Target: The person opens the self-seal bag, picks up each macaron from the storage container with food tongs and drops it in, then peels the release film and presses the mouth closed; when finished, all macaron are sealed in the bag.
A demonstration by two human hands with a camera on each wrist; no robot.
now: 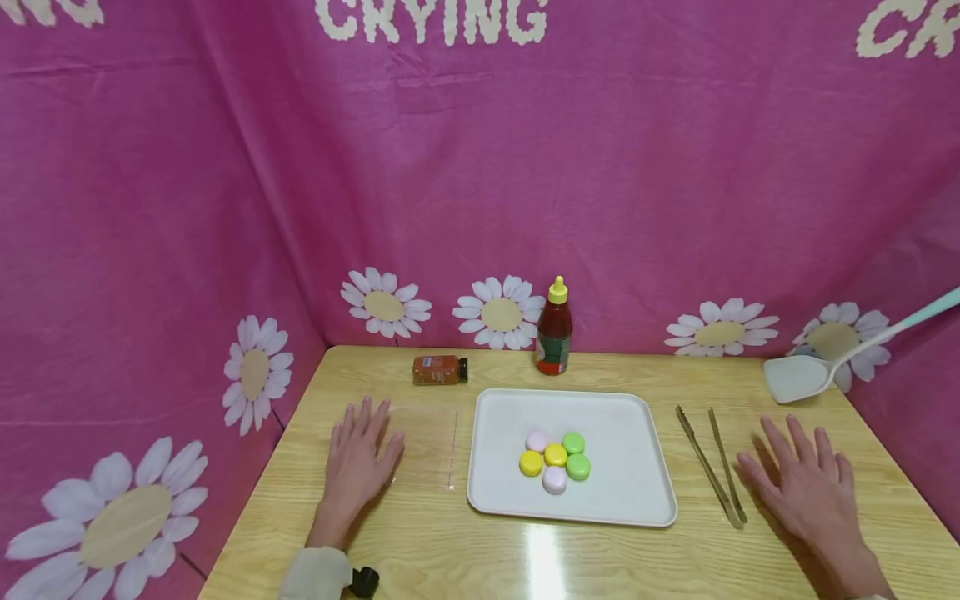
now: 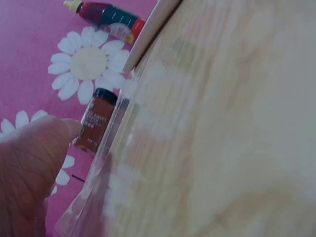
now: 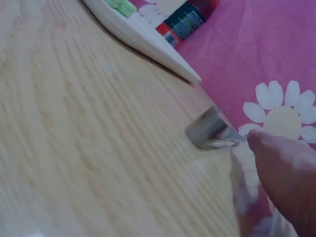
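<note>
My left hand lies palm down with fingers spread at the table's left side, beside a clear plastic piece; whether they touch cannot be told. A white rectangular tray sits mid-table. On it are several macaron-like rounds in yellow, green and lilac. Metal tongs lie right of the tray, their arms apart and pointing away from me. Just right of them, my right hand is spread palm down, holding nothing. Its thumb shows near the tongs' end in the right wrist view.
A spice jar lies on its side at the back left. Behind the tray stands a red sauce bottle with a yellow cap. A white spatula with a mint handle rests at the back right. Pink cloth borders the table.
</note>
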